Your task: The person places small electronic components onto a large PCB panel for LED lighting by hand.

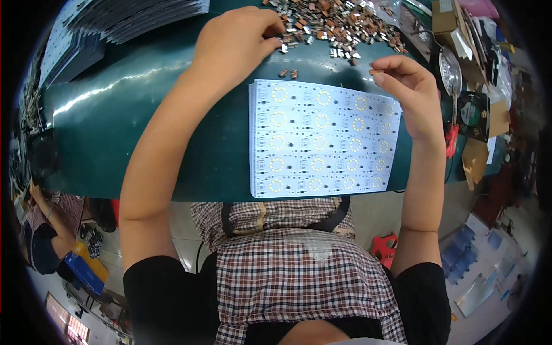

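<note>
Circuit boards [300, 138] bear yellow lights [279, 88]; metal parts [330, 24] lie loose, seemingly unfitted. Right hand [415, 92] pinches one; left hand [237, 39], grip unclear.

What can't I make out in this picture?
All in the head view:
- Left hand: whether it grips anything; its curled fingers hide that.
- Right hand: the full shape of its small piece, tiny and partly covered by fingers.
- Metal pile: far side, cut by the top edge.
- White boards: markings too small.
</note>
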Available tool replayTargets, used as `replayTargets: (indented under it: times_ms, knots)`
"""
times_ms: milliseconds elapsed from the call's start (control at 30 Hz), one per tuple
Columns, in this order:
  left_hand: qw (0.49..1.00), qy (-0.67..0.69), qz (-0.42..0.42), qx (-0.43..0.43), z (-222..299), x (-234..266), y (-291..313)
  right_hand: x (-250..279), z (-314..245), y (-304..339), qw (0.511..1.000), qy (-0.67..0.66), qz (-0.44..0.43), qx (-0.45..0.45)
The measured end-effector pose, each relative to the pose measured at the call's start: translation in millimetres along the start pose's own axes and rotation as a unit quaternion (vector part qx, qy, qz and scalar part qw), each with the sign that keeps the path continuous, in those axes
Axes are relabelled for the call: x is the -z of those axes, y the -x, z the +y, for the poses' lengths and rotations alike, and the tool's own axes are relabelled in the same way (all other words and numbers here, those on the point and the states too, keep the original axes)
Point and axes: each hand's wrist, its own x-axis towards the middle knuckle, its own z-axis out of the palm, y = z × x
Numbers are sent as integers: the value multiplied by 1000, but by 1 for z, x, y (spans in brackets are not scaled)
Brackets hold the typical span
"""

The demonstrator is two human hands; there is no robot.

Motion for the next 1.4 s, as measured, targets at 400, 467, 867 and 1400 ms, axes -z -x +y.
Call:
replayTargets:
  times_ms: [400,467,867,1400]
  knots:
    - [987,149,11,61,-12,4,13,5,5,27,998,-15,58,-13]
    - [981,180,-21,64,-9,14,17,7,6,36,996,31,83,-10]
    - [810,539,-132,190,62,27,72,0,9,58,968,221,116,-39]
    - [787,551,-173,216,68,16,91,-5,29,61,913,361,130,136]
